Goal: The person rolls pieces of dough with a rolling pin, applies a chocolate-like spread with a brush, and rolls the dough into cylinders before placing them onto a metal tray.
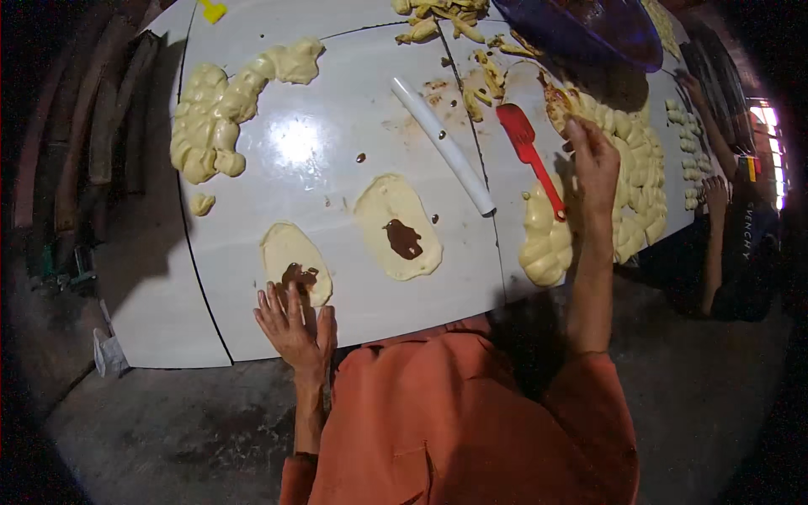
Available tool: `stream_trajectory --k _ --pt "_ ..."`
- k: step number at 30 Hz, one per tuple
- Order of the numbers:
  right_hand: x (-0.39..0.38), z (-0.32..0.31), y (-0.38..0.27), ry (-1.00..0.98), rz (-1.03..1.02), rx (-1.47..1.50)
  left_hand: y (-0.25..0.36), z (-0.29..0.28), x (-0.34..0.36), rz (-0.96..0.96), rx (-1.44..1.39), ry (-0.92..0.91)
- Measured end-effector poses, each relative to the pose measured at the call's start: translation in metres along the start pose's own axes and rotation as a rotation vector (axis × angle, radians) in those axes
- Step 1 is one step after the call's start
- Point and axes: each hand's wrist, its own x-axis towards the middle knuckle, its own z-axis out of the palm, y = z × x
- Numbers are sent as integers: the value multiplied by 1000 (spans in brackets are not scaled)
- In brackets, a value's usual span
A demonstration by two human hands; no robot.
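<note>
My left hand (pixel 296 335) is open, fingers spread, at the near edge of a flattened oval of pale dough (pixel 284 246). Its fingertips reach a smear of dark brown filling (pixel 300 276) on that dough. To the right lies a second flat dough oval (pixel 379 202) with a dark brown filling patch (pixel 404 239) in its middle. My right hand (pixel 596 168) is raised over the right side of the table, fingers curled together. A browned, yellowish piece (pixel 557 103) shows at its fingertips; whether they grip it I cannot tell. Below lies a red spatula (pixel 526 145), its handle on dough lumps (pixel 545 240).
A white rolling pin or tube (pixel 442 143) lies diagonally across the white table (pixel 278 168). Dough balls (pixel 206 118) cluster at left, more (pixel 640 168) at right. Banana-like yellow pieces (pixel 421 29) and a purple basin (pixel 589 29) stand far back. A co-worker's hand (pixel 715 195) is at right.
</note>
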Motion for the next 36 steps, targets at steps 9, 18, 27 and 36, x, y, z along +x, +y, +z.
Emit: stream_trajectory --k 9,18,27,36 --pt "45 27 39 -133 -240 -547 6 -5 3 47 -24 20" --pt "7 5 27 -253 -285 -716 9 -8 2 12 -38 20" --pt "25 46 -2 -15 -446 -740 4 -5 0 16 17 7" --pt "53 80 2 -291 -393 -802 11 -6 1 -37 -7 24"
